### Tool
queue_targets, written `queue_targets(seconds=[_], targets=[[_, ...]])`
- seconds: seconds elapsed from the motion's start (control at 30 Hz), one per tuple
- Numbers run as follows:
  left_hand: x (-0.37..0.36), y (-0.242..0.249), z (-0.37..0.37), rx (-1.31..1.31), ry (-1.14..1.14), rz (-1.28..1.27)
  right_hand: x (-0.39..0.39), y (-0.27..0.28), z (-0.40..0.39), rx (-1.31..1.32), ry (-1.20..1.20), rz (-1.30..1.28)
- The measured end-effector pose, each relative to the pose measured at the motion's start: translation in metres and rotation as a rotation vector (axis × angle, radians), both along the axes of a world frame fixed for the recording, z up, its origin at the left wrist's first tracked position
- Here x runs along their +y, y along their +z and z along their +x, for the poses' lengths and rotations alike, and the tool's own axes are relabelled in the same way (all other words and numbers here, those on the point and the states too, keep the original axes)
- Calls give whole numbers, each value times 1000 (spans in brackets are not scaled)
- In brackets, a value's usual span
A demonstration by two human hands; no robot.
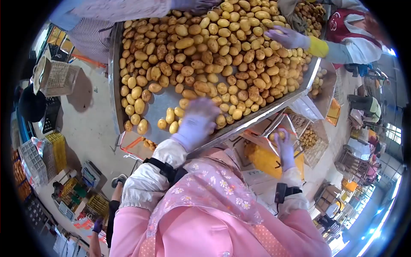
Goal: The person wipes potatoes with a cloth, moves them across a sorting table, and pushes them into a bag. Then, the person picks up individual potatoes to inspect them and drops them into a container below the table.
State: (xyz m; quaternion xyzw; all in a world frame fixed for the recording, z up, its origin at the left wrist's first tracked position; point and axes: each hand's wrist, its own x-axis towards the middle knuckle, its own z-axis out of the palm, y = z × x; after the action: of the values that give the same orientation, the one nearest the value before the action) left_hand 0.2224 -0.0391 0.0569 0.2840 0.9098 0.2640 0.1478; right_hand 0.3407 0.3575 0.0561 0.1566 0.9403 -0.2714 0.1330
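Many yellow-brown potatoes [184, 70] are heaped on a metal sorting table [160, 107]. My left hand [198, 118], in a pale purple glove, is over the near edge of the heap among the potatoes. Its fingers are smeared by motion, so their grip is hidden. My right hand [283, 143], gloved the same way, is past the table's near edge at the right. Its fingers curl round a potato [273, 136], beside a crate [314, 147] that has potatoes in it.
Under the table's edge sits a yellow crate [261, 160]. A co-worker's gloved hand [291, 38] with a yellow cuff reaches over the heap at right; another person's sleeve [124, 8] is at upper left. A beige crate [62, 79] stands on the floor at left.
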Motion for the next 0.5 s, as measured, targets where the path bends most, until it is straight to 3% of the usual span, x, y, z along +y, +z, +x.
queue_targets(seconds=[0.03,0.07,0.13,0.2,0.23,0.27,0.33,0.4,0.47,0.5], targets=[[-21,-17,9,100,49,-14,15,2,1,-97,-34,380],[-35,-35,20,203,107,-27,10,3,-9,-92,-33,377],[-38,-41,38,81,174,-22,-28,9,-44,256,-338,-75],[-44,-39,43,-47,225,-30,-99,-5,-94,162,-322,-269],[-45,-36,41,-63,189,7,-138,-23,-113,496,130,72],[-46,-34,38,-77,157,44,-173,-46,-132,343,36,-341],[-52,-33,26,-10,141,89,-259,-22,-156,79,437,374],[-62,-31,20,163,331,-56,-280,-52,-146,176,660,250],[-90,-26,45,60,411,-94,-251,-60,-141,176,1122,142],[-111,-35,65,24,383,-69,-220,-73,-149,250,1177,130]])
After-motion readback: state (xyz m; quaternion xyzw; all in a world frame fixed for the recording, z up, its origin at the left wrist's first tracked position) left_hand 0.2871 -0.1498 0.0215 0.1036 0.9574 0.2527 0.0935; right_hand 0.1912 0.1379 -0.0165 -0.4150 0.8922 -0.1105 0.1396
